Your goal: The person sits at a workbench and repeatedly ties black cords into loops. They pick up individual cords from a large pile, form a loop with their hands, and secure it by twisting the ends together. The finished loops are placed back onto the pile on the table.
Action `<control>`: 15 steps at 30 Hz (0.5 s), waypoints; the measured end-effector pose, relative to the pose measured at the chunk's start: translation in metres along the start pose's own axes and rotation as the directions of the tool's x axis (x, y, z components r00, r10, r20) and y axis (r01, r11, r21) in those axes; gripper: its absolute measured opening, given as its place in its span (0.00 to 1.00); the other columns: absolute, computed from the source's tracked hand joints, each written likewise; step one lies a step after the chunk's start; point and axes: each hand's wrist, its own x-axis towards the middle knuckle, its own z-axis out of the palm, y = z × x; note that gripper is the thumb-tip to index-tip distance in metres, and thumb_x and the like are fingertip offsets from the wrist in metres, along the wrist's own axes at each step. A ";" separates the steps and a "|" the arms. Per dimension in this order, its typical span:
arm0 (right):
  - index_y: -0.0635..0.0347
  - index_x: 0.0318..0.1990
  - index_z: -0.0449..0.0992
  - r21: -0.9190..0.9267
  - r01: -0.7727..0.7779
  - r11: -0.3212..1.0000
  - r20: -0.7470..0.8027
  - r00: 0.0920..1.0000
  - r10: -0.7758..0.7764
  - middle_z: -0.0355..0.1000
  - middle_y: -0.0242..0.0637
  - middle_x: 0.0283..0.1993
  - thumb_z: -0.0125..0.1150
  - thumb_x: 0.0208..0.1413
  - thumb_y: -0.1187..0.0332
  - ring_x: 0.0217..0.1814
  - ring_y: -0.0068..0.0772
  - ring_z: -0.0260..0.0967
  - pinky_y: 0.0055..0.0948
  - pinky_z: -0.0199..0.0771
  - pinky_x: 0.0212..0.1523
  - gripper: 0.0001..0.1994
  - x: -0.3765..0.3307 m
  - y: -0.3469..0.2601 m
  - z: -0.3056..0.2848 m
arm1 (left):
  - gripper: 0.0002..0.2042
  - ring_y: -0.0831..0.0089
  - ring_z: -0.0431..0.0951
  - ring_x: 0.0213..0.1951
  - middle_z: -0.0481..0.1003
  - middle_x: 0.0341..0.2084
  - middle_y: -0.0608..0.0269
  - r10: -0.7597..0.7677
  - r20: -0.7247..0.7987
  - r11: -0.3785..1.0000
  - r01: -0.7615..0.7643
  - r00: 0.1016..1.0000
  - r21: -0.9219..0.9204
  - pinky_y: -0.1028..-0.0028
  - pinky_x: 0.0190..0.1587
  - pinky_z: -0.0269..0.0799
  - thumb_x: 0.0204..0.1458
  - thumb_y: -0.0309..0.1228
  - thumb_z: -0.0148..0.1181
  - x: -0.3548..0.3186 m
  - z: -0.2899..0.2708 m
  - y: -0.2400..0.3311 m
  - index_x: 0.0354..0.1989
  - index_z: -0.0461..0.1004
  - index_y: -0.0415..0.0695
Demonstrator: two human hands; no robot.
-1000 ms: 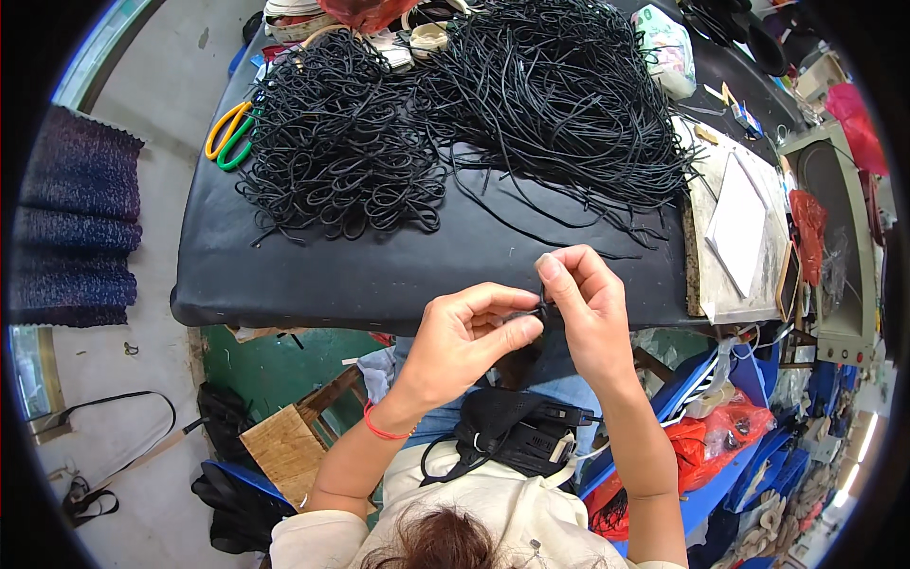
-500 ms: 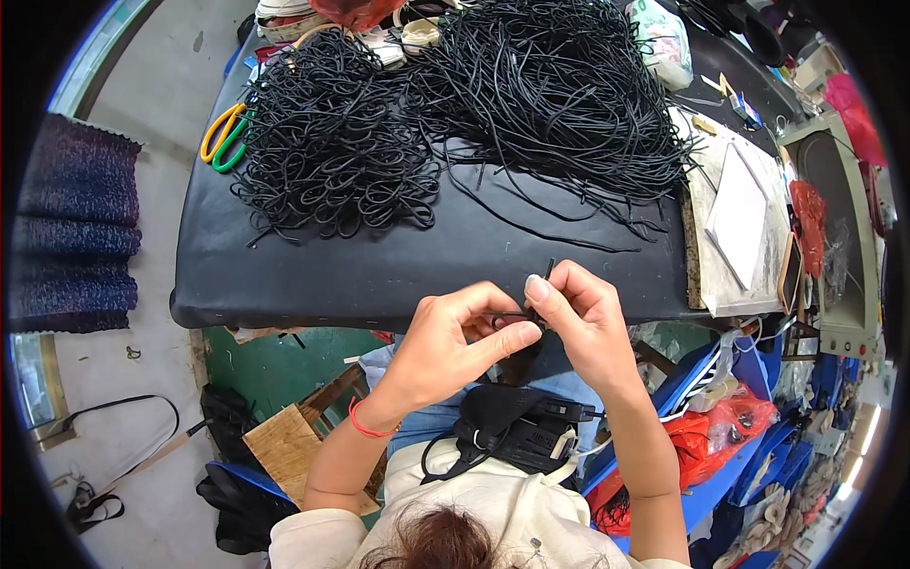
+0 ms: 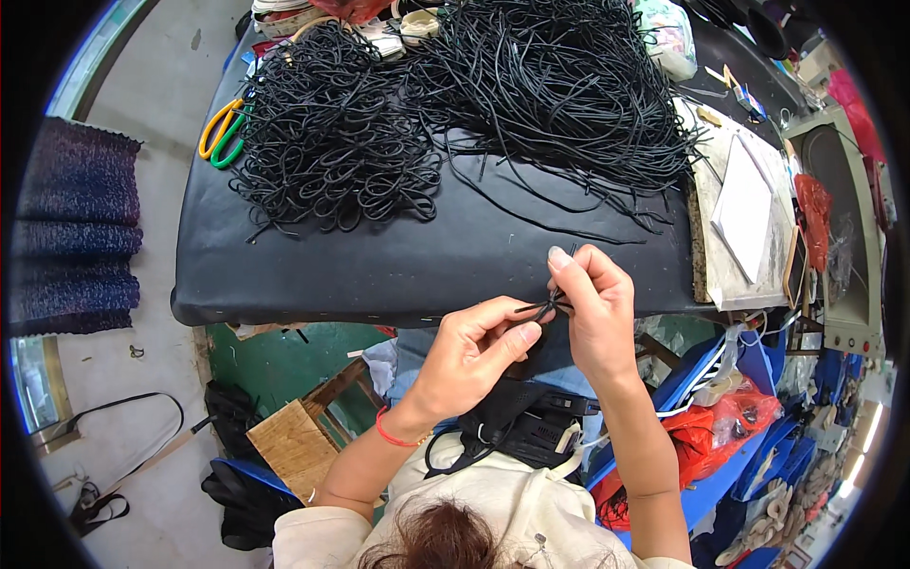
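Note:
Between my hands, in front of the table's near edge, is a short length of black cord (image 3: 550,305) crossed over itself like a loose knot. My left hand (image 3: 483,351) pinches it between thumb and forefinger. The fingers of my right hand (image 3: 595,294) grip a thin end of the same cord, a little higher. Beyond my hands, a pile of looped black cords (image 3: 332,133) lies on the left of the table and a larger heap of long straight black cords (image 3: 559,95) on the right. Some strands of that heap trail toward me.
A black-covered table (image 3: 379,270) spans the front. Scissors with orange and green handles (image 3: 226,133) lie at its left. On the right is a worn board (image 3: 697,237) with a white diamond-shaped sheet (image 3: 742,209). Red plastic bags (image 3: 725,427) sit low right, a wooden stool (image 3: 294,441) low left.
Both hands have moved slightly to the right. The cord crossing now shows between the fingertips, with several ends sticking out, where before it was mostly covered by my fingers.

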 end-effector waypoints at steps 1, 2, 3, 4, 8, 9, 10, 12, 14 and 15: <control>0.59 0.19 0.65 0.017 -0.019 1.000 -0.013 1.000 0.019 0.62 0.24 0.19 0.56 0.55 0.66 0.21 0.10 0.52 0.14 0.52 0.21 0.15 0.000 0.001 0.000 | 0.09 0.89 0.61 0.24 0.67 0.22 0.74 0.019 -0.005 1.000 -0.019 1.000 0.004 0.86 0.26 0.57 0.54 0.27 0.53 -0.001 0.000 -0.002 0.42 0.73 0.37; 0.59 0.19 0.67 0.050 -0.052 0.997 -0.023 0.998 0.053 0.63 0.25 0.20 0.57 0.55 0.66 0.21 0.10 0.52 0.14 0.52 0.22 0.15 0.000 0.001 0.000 | 0.09 0.89 0.62 0.24 0.68 0.22 0.74 -0.002 0.004 1.000 0.002 1.000 0.017 0.86 0.27 0.59 0.55 0.27 0.53 0.000 0.000 0.001 0.41 0.73 0.36; 0.60 0.19 0.67 -0.004 -0.040 0.999 -0.019 0.999 0.040 0.63 0.25 0.20 0.57 0.55 0.65 0.21 0.10 0.52 0.15 0.52 0.22 0.14 0.001 0.000 -0.002 | 0.09 0.89 0.62 0.25 0.69 0.23 0.74 -0.033 0.007 0.999 0.033 0.999 0.006 0.86 0.27 0.60 0.55 0.27 0.53 0.002 -0.001 0.006 0.41 0.73 0.36; 0.60 0.20 0.68 -0.058 -0.027 0.998 -0.016 1.000 0.026 0.63 0.25 0.20 0.57 0.55 0.65 0.21 0.10 0.52 0.15 0.53 0.22 0.14 0.002 -0.002 -0.004 | 0.09 0.89 0.63 0.25 0.69 0.23 0.73 -0.063 0.012 0.998 0.063 0.998 -0.005 0.86 0.28 0.60 0.55 0.27 0.53 0.005 -0.002 0.011 0.41 0.73 0.36; 0.61 0.25 0.70 -0.167 0.050 0.985 -0.001 0.999 -0.051 0.64 0.24 0.21 0.57 0.55 0.63 0.22 0.10 0.54 0.15 0.54 0.23 0.12 0.001 -0.004 -0.008 | 0.09 0.85 0.69 0.29 0.72 0.28 0.67 0.006 0.005 0.996 -0.005 1.000 -0.087 0.83 0.33 0.67 0.55 0.28 0.53 0.016 -0.009 0.004 0.40 0.71 0.35; 0.61 0.26 0.71 -0.094 0.017 0.995 -0.024 1.000 -0.020 0.65 0.25 0.22 0.57 0.56 0.63 0.23 0.12 0.55 0.15 0.56 0.24 0.11 -0.001 -0.006 -0.008 | 0.09 0.83 0.71 0.30 0.73 0.30 0.65 0.047 -0.021 0.997 -0.048 0.999 -0.057 0.82 0.34 0.69 0.55 0.28 0.53 0.016 -0.008 0.005 0.40 0.70 0.36; 0.62 0.28 0.71 -0.019 -0.014 1.000 -0.044 0.999 0.014 0.65 0.26 0.23 0.56 0.56 0.64 0.23 0.13 0.57 0.16 0.58 0.26 0.10 -0.003 -0.009 -0.007 | 0.09 0.83 0.71 0.30 0.73 0.29 0.65 0.041 -0.034 0.997 -0.043 0.999 -0.062 0.81 0.34 0.69 0.55 0.28 0.53 0.018 -0.006 0.007 0.40 0.70 0.36; 0.63 0.33 0.71 0.068 -0.151 0.986 -0.036 0.988 0.153 0.66 0.27 0.25 0.57 0.55 0.65 0.24 0.15 0.58 0.17 0.59 0.27 0.09 -0.007 -0.015 -0.012 | 0.08 0.83 0.71 0.31 0.73 0.28 0.66 0.022 -0.063 0.997 -0.026 0.998 -0.066 0.81 0.35 0.70 0.55 0.28 0.53 0.020 -0.004 0.012 0.40 0.71 0.36; 0.63 0.33 0.72 -0.037 -0.044 0.998 0.053 0.998 0.046 0.66 0.24 0.25 0.58 0.54 0.66 0.25 0.12 0.58 0.14 0.58 0.26 0.09 -0.011 -0.008 -0.019 | 0.08 0.85 0.70 0.29 0.72 0.26 0.68 0.043 -0.069 0.999 -0.045 0.997 -0.029 0.83 0.33 0.68 0.54 0.29 0.54 0.022 -0.002 0.011 0.37 0.71 0.36; 0.62 0.33 0.72 -0.085 0.013 0.996 0.099 0.995 -0.005 0.66 0.23 0.26 0.59 0.54 0.66 0.25 0.10 0.57 0.13 0.57 0.26 0.08 -0.012 -0.005 -0.020 | 0.08 0.86 0.70 0.28 0.72 0.25 0.69 0.052 -0.070 0.999 -0.053 0.996 -0.010 0.84 0.32 0.68 0.54 0.29 0.55 0.022 -0.001 0.011 0.36 0.71 0.35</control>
